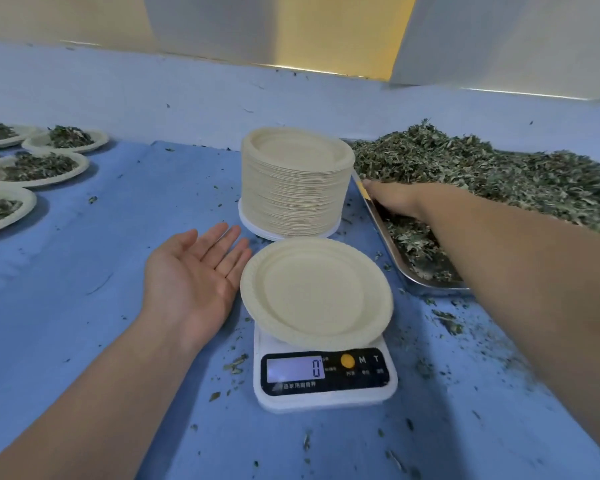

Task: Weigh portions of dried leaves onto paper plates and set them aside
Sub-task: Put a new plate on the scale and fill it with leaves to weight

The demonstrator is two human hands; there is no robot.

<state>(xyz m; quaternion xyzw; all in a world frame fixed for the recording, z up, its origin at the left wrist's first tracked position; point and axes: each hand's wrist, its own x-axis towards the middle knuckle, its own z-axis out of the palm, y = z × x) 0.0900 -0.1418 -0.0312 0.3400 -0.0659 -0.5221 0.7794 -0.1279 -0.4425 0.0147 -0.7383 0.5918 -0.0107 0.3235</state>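
An empty paper plate (312, 292) is shown on a white kitchen scale (326, 400), with dried leaves (482, 171) being reached for at the right.

The plate is set squarely on the scale, whose display is lit and reads 0. The left hand (194, 275) is held palm up just beside the plate's left rim, fingers straight and together, with nothing in it. The right hand (392, 200) is stretched into a metal tray (426, 289) heaped with the leaves; its fingers are blurred and partly sunk in them, so whether any leaves are gripped cannot be told. A tall stack of plates (295, 195) is seen just behind the scale. Several filled plates (78, 171) are laid out at the far left of the blue table (118, 237), well apart from the scale, and crumbs of leaf are scattered across it.
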